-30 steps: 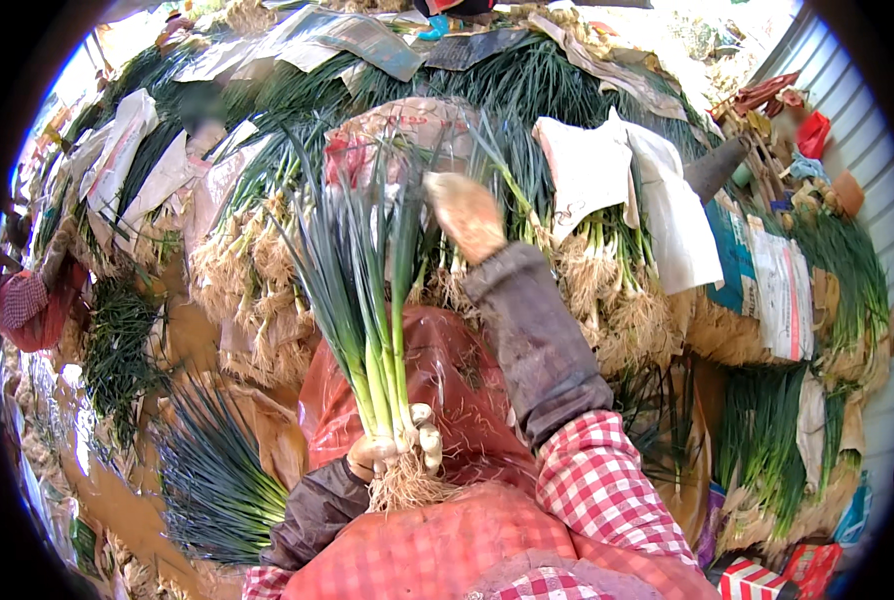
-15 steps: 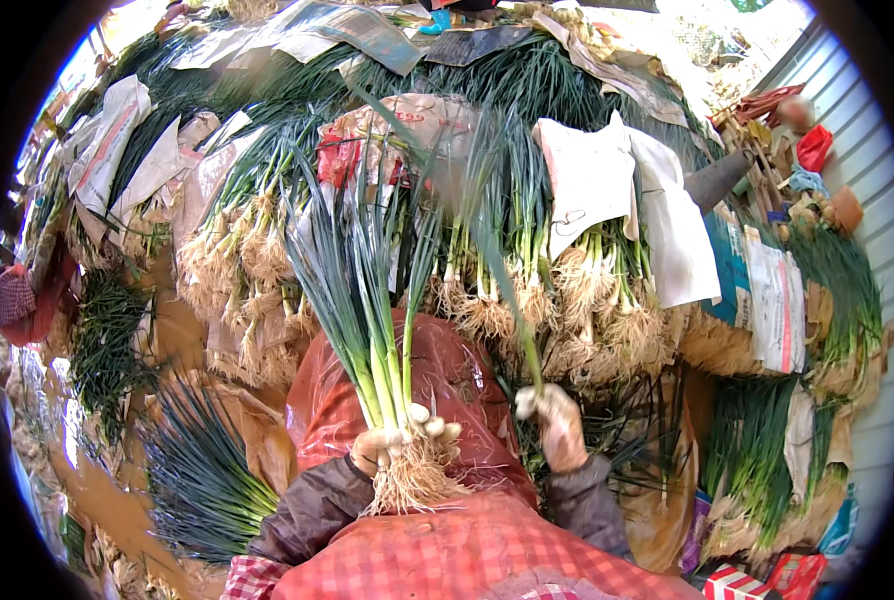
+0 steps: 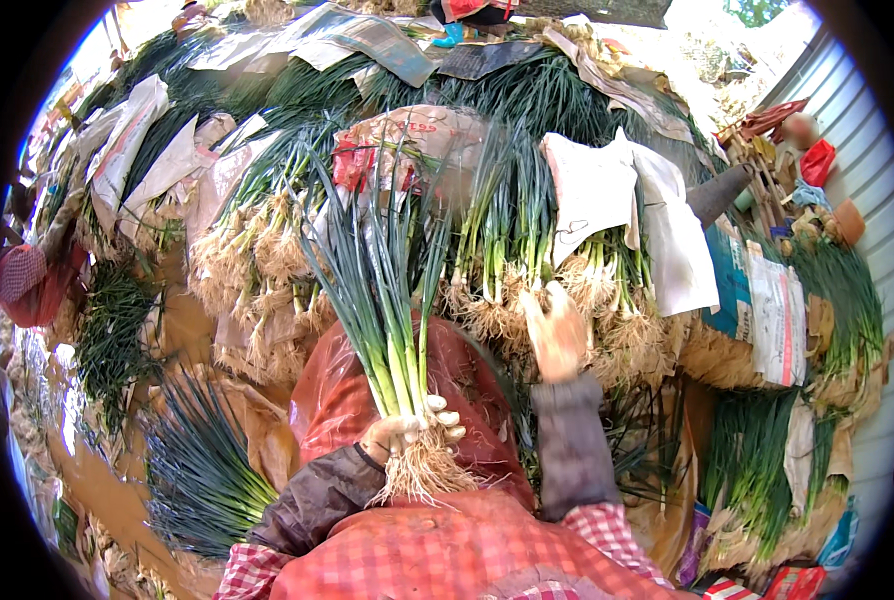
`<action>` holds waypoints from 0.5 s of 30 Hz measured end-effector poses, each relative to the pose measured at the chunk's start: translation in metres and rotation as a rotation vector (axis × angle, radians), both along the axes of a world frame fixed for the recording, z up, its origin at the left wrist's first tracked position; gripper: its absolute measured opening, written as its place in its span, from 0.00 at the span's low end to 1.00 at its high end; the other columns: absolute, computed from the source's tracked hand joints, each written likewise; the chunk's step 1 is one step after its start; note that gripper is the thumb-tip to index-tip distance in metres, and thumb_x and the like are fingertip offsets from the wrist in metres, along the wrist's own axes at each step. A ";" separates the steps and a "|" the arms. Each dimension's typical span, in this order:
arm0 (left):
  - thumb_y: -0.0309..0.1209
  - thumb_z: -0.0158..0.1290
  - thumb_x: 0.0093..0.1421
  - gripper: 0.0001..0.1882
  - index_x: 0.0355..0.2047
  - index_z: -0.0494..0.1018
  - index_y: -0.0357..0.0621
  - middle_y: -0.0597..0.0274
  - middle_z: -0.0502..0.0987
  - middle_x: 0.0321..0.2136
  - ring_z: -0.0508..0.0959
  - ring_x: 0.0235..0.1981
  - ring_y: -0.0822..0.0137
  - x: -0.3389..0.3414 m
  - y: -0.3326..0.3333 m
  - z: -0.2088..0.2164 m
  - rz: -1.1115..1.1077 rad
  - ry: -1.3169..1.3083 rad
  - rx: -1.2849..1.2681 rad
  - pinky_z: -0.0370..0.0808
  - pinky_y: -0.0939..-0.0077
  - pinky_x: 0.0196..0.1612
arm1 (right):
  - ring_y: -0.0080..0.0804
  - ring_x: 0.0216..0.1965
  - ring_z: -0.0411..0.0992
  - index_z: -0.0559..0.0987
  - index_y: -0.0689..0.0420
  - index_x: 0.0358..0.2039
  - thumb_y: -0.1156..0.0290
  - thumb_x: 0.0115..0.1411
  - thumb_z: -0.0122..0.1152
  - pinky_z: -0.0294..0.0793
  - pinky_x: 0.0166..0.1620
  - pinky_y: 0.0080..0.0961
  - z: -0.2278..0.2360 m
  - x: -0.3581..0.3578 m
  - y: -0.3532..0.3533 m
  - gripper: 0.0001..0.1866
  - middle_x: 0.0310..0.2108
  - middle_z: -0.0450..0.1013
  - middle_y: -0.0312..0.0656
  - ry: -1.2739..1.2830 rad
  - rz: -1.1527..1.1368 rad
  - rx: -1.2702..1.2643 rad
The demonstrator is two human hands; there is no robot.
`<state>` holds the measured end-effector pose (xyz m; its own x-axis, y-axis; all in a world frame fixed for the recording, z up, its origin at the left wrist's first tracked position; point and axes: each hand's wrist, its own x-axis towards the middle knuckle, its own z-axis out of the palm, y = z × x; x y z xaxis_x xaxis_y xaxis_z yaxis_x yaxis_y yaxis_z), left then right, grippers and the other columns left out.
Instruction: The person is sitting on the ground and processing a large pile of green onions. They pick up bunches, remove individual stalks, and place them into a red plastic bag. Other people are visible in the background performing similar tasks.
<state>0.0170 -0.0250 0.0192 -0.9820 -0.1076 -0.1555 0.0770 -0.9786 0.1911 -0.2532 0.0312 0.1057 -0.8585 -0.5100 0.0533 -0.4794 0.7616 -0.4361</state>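
My left hand [image 3: 399,434] is wrapped round a bunch of green onions [image 3: 395,350], just above their pale tangled roots, over my red apron. The leaves point away from me, with white taped-looking fingertips showing at the stems' right side. My right hand [image 3: 555,335], a little blurred, reaches forward with its fingers apart and nothing visible in them. Its fingertips are at the roots of the heaped green onions [image 3: 497,245]; whether they touch them I cannot tell.
More green onions [image 3: 257,240] lie heaped ahead, roots toward me, partly under white sacks [image 3: 589,190]. A loose bundle of green leaves [image 3: 202,465] lies at the left. Further bunches [image 3: 757,465] stand at the right, near a corrugated metal wall [image 3: 872,190].
My right hand has moved forward from beside my apron to the heap, and the long green leaf it held is gone from it. My left hand keeps its bunch, shifted slightly right.
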 end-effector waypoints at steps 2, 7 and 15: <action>0.28 0.55 0.52 0.37 0.63 0.58 0.48 0.53 0.70 0.48 0.68 0.57 0.46 -0.009 0.002 0.008 -0.060 -0.042 0.008 0.71 0.46 0.56 | 0.31 0.38 0.72 0.76 0.59 0.44 0.61 0.64 0.56 0.78 0.39 0.25 -0.057 -0.079 -0.014 0.15 0.38 0.74 0.43 0.262 0.063 0.277; 0.30 0.55 0.51 0.45 0.69 0.49 0.50 0.51 0.72 0.50 0.68 0.53 0.52 0.000 0.001 -0.002 -0.068 0.036 -0.005 0.68 0.49 0.55 | 0.21 0.20 0.68 0.77 0.56 0.33 0.63 0.64 0.58 0.73 0.22 0.20 -0.062 -0.150 0.048 0.09 0.20 0.71 0.36 0.173 0.298 -0.358; 0.33 0.55 0.52 0.22 0.47 0.74 0.34 0.67 0.75 0.28 0.69 0.22 0.78 -0.021 0.007 0.017 0.010 -0.419 -0.354 0.75 0.84 0.35 | 0.33 0.31 0.72 0.81 0.55 0.41 0.62 0.62 0.60 0.71 0.33 0.29 -0.010 0.087 0.073 0.12 0.31 0.75 0.39 0.169 0.741 -0.301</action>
